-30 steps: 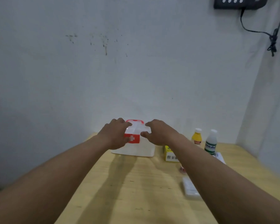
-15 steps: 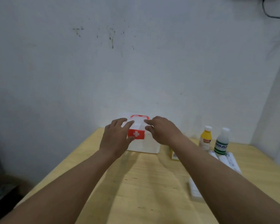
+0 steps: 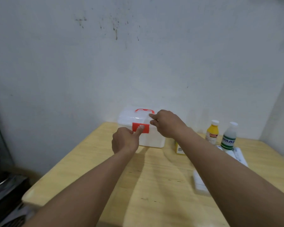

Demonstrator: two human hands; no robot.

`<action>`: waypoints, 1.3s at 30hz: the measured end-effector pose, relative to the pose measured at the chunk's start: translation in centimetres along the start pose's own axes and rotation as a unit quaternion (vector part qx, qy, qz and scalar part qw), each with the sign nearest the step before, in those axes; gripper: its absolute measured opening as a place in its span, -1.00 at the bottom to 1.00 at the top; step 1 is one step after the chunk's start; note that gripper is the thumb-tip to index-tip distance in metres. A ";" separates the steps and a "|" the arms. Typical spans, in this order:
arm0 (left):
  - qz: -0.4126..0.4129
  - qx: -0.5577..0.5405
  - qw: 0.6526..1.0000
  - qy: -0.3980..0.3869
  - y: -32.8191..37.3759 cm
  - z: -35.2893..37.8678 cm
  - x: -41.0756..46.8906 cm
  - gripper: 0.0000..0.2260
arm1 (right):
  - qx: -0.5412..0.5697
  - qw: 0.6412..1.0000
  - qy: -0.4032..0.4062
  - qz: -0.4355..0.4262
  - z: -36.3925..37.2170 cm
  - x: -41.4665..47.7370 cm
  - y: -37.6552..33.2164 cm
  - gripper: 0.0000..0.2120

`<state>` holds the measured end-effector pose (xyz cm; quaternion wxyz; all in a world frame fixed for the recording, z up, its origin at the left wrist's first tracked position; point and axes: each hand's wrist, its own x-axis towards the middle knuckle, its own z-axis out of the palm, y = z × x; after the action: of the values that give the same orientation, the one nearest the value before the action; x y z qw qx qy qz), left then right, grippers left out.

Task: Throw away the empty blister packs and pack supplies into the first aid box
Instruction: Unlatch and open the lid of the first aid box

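A white first aid box [image 3: 152, 140] with a red latch and red handle stands closed at the back of the wooden table [image 3: 154, 174], against the wall. My left hand [image 3: 125, 141] is curled in front of it, the thumb pressing on the red latch. My right hand [image 3: 166, 123] rests on the right side of the translucent lid, fingers touching it. A yellow bottle [image 3: 212, 132] and a white bottle with a green label [image 3: 229, 136] stand to the right. A small yellow carton [image 3: 179, 149] sits partly hidden behind my right forearm.
White flat packs [image 3: 236, 154] lie by the bottles, and another white pack [image 3: 199, 185] lies beside my right forearm. The wall runs close behind the box. Dark objects [image 3: 5, 185] stand on the floor left of the table edge.
My left hand has dropped from the lid to the red latch, thumb now on it. My right hand has shifted to the lid's right side. The view has tilted down and left.
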<state>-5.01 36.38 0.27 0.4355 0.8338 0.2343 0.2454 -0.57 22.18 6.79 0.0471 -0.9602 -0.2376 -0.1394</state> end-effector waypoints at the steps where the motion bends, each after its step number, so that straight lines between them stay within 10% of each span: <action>1: -0.027 -0.035 0.999 -0.002 0.4 0.2 -0.1 -0.46 | -0.005 1.000 -0.001 -0.001 0.0 0.0 0.0 -0.66; 12: -0.196 -0.338 0.919 -0.047 0.5 2.3 -0.1 -0.63 | -0.014 1.000 -0.005 -0.008 0.1 0.4 0.3 -0.62; 23: -0.182 -0.313 0.932 -0.023 2.3 1.2 0.2 -0.71 | 0.005 1.000 -0.011 -0.001 0.3 0.3 0.8 -0.59; 30: -0.006 -0.145 0.989 -0.004 2.4 -1.6 1.0 -0.88 | 0.068 0.997 0.004 0.034 0.7 -0.4 1.1 -0.61; 39: 0.114 -0.006 0.992 -0.057 0.3 -1.7 4.8 -0.23 | 0.144 0.985 -0.007 0.094 1.5 -1.0 2.1 -0.52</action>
<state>-2.32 40.18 2.39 0.4229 0.8648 0.1111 0.2467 -0.05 20.09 5.01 0.1964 -0.9622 -0.1647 -0.0920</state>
